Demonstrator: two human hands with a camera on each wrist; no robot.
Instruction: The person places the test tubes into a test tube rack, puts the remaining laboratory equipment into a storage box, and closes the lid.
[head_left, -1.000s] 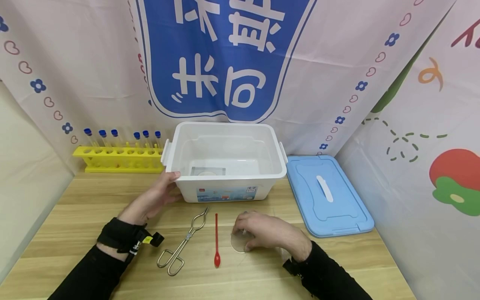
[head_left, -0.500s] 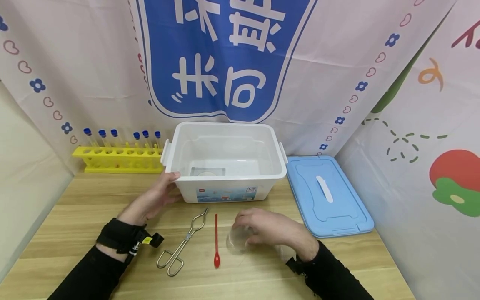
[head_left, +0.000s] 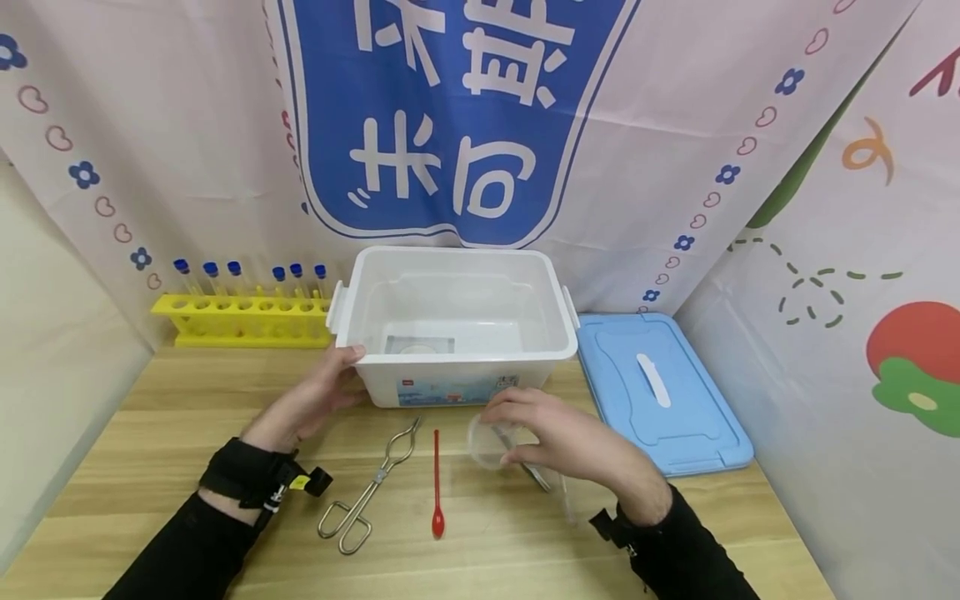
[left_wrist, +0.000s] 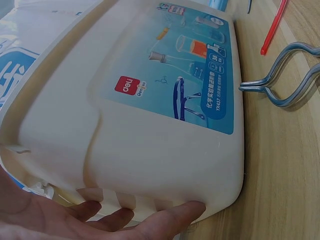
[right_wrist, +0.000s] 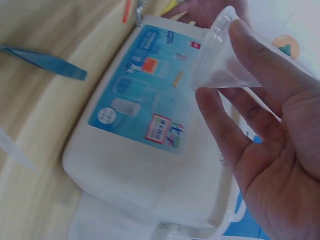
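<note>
My right hand (head_left: 562, 442) holds a small clear plastic cup (head_left: 487, 442) between thumb and fingers, above the table in front of a white plastic box (head_left: 450, 382). In the right wrist view the cup (right_wrist: 220, 62) lies tilted, its wide rim facing away from the palm. At the box's front left corner is my left hand (head_left: 322, 387), thumb over the rim and fingers against the outer wall, as the left wrist view shows the fingers (left_wrist: 175, 217). A flat grey-white sheet (head_left: 420, 344) lies inside the box.
Metal crucible tongs (head_left: 367, 496) and a red spoon (head_left: 437, 492) lie before the box. A narrow metal strip (head_left: 536, 477) and a clear thin piece (head_left: 566, 500) lie under my right hand. A yellow rack (head_left: 247, 321) with blue-capped tubes stands left, a blue lid (head_left: 660, 400) right.
My right hand has lifted the clear cup from the table and moved it up towards the box, uncovering the metal strip. The left hand has stayed at the box's corner.
</note>
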